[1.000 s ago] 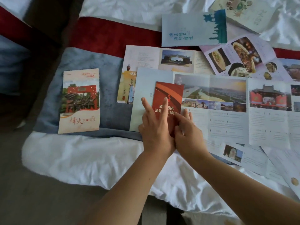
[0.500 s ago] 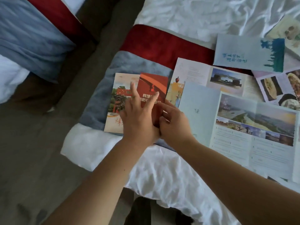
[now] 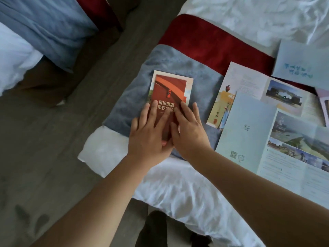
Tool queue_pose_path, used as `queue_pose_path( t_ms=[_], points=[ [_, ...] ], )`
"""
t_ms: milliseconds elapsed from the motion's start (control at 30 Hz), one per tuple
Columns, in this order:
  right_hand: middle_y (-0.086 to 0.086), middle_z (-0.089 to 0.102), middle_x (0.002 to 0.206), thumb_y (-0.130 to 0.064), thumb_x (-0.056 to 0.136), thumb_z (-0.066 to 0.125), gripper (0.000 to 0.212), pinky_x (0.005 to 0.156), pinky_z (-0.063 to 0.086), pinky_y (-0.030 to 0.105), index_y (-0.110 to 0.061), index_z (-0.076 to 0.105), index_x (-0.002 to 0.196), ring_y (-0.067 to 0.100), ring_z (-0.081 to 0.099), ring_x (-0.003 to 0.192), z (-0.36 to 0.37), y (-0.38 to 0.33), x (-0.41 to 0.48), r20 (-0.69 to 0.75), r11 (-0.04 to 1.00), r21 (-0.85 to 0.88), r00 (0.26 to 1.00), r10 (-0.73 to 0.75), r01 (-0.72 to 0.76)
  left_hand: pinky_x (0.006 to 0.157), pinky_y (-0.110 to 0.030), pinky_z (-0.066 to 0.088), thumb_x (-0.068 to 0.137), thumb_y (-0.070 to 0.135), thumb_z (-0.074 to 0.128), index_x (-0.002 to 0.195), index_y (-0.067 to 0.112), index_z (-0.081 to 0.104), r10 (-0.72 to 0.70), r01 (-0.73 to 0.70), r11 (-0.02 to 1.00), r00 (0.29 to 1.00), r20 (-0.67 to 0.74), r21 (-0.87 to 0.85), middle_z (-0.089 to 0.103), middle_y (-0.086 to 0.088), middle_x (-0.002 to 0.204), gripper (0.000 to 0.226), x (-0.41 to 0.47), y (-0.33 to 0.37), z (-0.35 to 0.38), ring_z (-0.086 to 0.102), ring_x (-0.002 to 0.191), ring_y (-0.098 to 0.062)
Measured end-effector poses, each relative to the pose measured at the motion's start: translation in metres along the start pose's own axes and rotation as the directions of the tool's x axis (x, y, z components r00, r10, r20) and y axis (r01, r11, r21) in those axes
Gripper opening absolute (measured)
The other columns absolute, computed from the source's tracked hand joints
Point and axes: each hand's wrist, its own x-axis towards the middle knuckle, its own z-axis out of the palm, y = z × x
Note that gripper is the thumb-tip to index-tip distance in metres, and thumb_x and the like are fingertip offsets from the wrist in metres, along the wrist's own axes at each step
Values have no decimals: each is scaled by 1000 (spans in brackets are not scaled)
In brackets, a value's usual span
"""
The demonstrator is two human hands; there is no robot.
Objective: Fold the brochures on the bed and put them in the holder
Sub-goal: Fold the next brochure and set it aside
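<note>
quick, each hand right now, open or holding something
left hand: open, fingers flat on the red brochure
right hand: open, fingers flat on the same brochure's right edge

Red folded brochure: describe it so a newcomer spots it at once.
Start at the grey-blue fabric band on the white bed's corner. There a cream folded brochure carries the red folded brochure, pressed by the left hand and right hand. Only it is red with large pale characters; neighbours are pale, unfolded.
</note>
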Motion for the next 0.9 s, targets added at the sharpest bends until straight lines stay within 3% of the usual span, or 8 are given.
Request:
queue_pose_path(
  t_ms=[100, 267, 333, 500, 700, 900],
  points=[
    [-3, 11, 173, -42, 110, 33, 57, 130, 0, 42, -20, 26, 163, 25, -10, 159, 6, 12, 2, -49, 996, -80, 998, -42, 38, 116, -48, 25, 103, 56, 32, 162, 24, 28, -7, 7, 1000, 999, -45, 8, 14, -8, 171, 68, -9, -5, 12, 6, 159, -27],
    [0, 8, 173, -52, 106, 29, 67, 129, -1, 47, -19, 22, 164, 27, -3, 160, 14, 25, 1, -52, 964, -250, 992, -111, 94, 123, -51, 21, 106, 48, 26, 163, 21, 23, 6, -5, 999, 999, -32, 32, 13, -8, 172, 64, -10, -8, 25, 12, 159, -28],
    [1, 4, 173, -50, 107, 30, 68, 129, -1, 46, -17, 16, 165, 27, -5, 160, 17, 27, -2, -53, 948, -301, 990, -131, 109, 124, -52, 19, 106, 47, 25, 163, 20, 25, 21, -19, 998, 999, -41, 57, 13, -8, 172, 62, -9, -6, 25, 14, 158, -29],
    [7, 9, 173, -35, 105, 23, 63, 129, 2, 44, -11, 22, 163, 28, 3, 160, 17, 10, 3, -142, 962, -241, 976, -167, 129, 124, -53, 18, 108, 47, 25, 161, 24, 30, 36, -30, 997, 996, -79, 75, 13, -11, 171, 59, 5, -2, 15, 15, 158, -29],
    [7, -5, 173, -31, 110, 22, 62, 129, -4, 41, -10, 3, 165, 24, -9, 159, 2, -14, 31, -52, 943, -291, 981, -186, 163, 124, -53, 21, 99, 64, 25, 161, 15, 29, 54, -49, 992, 998, -37, 117, 17, -16, 169, 80, 20, -11, 14, 19, 157, -31],
    [2, -4, 173, -39, 107, 25, 66, 129, -2, 42, -15, 7, 165, 19, -5, 159, 8, 1, 35, 30, 922, -352, 986, -164, 164, 124, -52, 23, 104, 48, 23, 160, 19, 33, 36, -34, 997, 999, -33, 63, 23, -8, 169, 64, 23, -15, 17, 21, 157, -26]
  ],
)
